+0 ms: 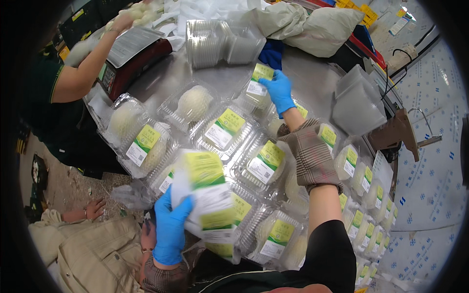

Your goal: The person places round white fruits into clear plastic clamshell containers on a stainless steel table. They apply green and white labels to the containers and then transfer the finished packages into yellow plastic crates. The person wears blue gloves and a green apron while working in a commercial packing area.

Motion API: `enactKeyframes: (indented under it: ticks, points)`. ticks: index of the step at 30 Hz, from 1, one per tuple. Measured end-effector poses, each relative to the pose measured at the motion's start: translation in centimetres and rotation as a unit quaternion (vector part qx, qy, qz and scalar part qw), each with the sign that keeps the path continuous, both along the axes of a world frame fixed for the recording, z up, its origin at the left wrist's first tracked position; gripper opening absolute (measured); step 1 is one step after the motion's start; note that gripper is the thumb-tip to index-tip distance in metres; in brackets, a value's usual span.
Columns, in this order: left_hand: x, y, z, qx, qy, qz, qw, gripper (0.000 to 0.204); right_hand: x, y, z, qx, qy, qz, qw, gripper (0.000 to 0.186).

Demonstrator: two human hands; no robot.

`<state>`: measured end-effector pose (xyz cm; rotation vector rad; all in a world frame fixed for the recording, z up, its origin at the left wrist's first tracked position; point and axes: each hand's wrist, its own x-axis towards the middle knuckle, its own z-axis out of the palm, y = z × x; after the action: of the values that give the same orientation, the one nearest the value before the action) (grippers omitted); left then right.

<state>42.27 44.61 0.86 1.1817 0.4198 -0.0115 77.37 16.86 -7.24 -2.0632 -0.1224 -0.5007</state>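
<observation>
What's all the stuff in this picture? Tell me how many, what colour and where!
Labelled boxes: over twenty, clear with green, yellow and white labels, across the table
Unlabelled box: at least one, clear, pale round thing inside, left of centre
Empty container stacks: several, clear, far edge and right side
Table: one, silver, centre
Scale: one, red and silver, upper left
Sack: at least one, whitish, top
Wall: one, pale with blue marks, right
Other people: two, dark clothes and beige jacket, left
Loose labels: several, blurred, green and white, in left hand
Left hand: one, blue glove, lower left
Right hand: one, blue glove, upper centre
</observation>
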Motion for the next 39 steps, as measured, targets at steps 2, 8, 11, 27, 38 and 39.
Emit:
enactKeyframes:
  ticks: [2,8,11,27,38,39]
  points:
    - [0.6,1.9,-1.4,0.021,-0.035,0.013,0.999,0.03,-0.8,1.7,0.3,-0.035,0.041,-0.026,0.998,0.045]
    - [4.6,6.0,-1.5,-0.029,-0.06,0.046,0.997,0.02,-10.7,9.1,5.1,0.006,0.084,0.089,0.993,0.021]
    - [7.7,6.3,0.2,0.082,-0.046,0.034,0.995,0.021,-23.3,13.6,8.6,0.151,0.396,0.403,0.811,0.032]
    - [-1.0,5.8,1.3,0.0,-0.107,-0.011,0.994,0.019,-29.0,16.2,13.3,-0.235,-0.061,0.27,0.932,0.025]
    - [-2.6,8.2,0.4,0.068,-0.054,0.004,0.996,0.016,-20.8,19.6,11.0,0.062,0.109,0.293,0.948,0.014]
    - [-3.1,9.4,0.0,0.061,0.002,-0.011,0.998,0.017,-17.7,19.1,10.5,0.191,0.116,0.179,0.958,0.013]
